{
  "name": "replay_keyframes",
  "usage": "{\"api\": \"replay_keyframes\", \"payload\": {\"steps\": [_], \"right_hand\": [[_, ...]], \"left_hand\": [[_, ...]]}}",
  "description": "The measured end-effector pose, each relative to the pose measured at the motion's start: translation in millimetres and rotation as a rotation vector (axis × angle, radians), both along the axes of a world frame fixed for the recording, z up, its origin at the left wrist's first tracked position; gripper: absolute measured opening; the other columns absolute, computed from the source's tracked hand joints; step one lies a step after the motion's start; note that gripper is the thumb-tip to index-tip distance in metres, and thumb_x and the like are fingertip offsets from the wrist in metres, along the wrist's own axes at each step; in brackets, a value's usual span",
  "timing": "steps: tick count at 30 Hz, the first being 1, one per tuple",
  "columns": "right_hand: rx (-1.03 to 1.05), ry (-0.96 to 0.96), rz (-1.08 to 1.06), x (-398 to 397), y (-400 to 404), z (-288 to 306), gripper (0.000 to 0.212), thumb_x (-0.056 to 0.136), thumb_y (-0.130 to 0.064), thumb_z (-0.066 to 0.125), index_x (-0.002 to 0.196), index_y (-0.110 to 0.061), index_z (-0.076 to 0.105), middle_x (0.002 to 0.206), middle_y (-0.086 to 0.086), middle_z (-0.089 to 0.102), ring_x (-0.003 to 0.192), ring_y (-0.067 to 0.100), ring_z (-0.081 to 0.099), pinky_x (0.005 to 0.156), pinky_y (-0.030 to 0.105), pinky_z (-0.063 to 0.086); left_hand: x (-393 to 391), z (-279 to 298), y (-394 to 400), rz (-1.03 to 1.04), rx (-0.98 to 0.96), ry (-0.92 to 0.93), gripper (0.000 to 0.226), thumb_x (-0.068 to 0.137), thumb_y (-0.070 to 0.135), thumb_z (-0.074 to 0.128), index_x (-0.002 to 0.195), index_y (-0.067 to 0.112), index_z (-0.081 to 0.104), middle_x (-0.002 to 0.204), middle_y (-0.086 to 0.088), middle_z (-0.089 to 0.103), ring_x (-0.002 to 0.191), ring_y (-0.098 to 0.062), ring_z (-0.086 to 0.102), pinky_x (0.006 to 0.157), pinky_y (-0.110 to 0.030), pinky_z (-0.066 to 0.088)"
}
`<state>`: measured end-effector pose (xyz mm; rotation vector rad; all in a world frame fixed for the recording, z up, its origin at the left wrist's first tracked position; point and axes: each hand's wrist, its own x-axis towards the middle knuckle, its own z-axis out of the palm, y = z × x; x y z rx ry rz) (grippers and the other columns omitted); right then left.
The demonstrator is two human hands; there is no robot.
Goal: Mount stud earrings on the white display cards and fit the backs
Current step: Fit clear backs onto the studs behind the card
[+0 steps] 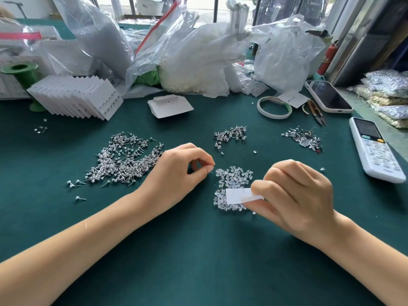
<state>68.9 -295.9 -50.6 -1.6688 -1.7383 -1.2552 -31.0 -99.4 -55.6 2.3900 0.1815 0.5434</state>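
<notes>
Here, head view:
Right hand (pixel 295 195): pinches a white display card (pixel 239 196) over the clear backs (pixel 233 180) just below it.
Left hand (pixel 176 171): fingertips pinched together; whether they hold a stud, cannot tell.
Stud earrings (pixel 123 160): heaped beside the left hand.
Risk: a loose pinch may drop the tiny piece among the backs; the thin card may bend.

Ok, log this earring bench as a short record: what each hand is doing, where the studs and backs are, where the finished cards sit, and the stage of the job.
left hand: left hand fingertips pinched together, content too small to tell
right hand: right hand pinches a white display card
backs: clear earring backs piled under the card
studs: large stud pile left of the left hand; smaller pile further back
finished cards: fanned stack, rear left
surface: green table mat
stage: held card shows no stud yet
</notes>
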Motion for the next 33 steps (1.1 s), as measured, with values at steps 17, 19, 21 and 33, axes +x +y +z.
{"api": "replay_keyframes", "payload": {"steps": [17,19,21,33], "right_hand": [[-0.039,0.030,0.026,1,2,-2,0.027,0.091,-0.029,0.063,0.073,-0.011,0.052,0.059,0.002,0.050,0.066,0.022,0.041,0.052,0.031,0.040],[-0.038,0.021,0.023,1,2,-2,0.026,0.091,-0.029,0.063,0.077,-0.013,0.049,0.059,0.002,0.050,0.066,0.022,0.041,0.051,0.031,0.040],[-0.039,0.006,0.023,1,2,-1,0.024,0.091,-0.028,0.063,0.079,-0.014,0.047,0.059,0.002,0.051,0.066,0.022,0.041,0.052,0.030,0.041],[-0.039,-0.030,0.021,1,2,-3,0.022,0.089,-0.022,0.064,0.079,-0.012,0.047,0.058,0.002,0.051,0.063,0.023,0.045,0.055,0.029,0.039]], "left_hand": [[5,3,-9,-0.012,0.284,-0.039,0.004,0.080,0.016,0.071,0.078,0.018,0.070,0.080,0.006,0.065,0.071,-0.015,0.059,0.076,-0.029,0.039],[4,3,-8,0.001,0.217,-0.063,0.005,0.079,0.013,0.070,0.078,0.017,0.069,0.079,0.008,0.063,0.070,-0.012,0.058,0.075,-0.027,0.041],[2,4,-7,0.006,0.115,-0.100,0.007,0.078,0.010,0.071,0.077,0.016,0.068,0.076,0.009,0.062,0.067,-0.006,0.056,0.070,-0.015,0.038],[-6,13,-17,-0.163,-0.423,-0.029,0.009,0.080,0.004,0.069,0.080,0.013,0.067,0.076,0.001,0.071,0.070,-0.012,0.067,0.069,-0.029,0.053]]}}
